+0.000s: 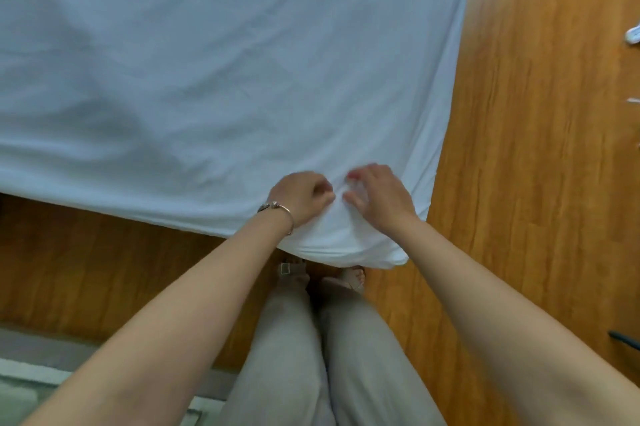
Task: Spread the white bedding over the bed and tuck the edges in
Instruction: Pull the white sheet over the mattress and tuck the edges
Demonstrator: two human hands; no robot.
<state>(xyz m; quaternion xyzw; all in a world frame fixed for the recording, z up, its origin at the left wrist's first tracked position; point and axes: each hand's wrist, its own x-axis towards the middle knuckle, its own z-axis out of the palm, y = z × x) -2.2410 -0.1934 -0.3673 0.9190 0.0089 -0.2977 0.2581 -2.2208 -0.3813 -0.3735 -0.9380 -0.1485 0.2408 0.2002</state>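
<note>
The white bedding [214,72] lies spread over the bed and fills the upper left of the view, with soft creases across it. Its near right corner hangs down over the bed's edge in front of my legs. My left hand [302,198], with a bracelet on the wrist, pinches a fold of the bedding near that corner. My right hand [379,195] sits right beside it, fingers curled into the same bunched fabric. The two hands are almost touching. The mattress beneath is hidden by the bedding.
Wooden floor [526,148] runs along the right side of the bed and in front of it. Small white items [633,35] lie at the far right edge, and a dark object [623,339] lower down. A pale rug [20,387] shows at the lower left.
</note>
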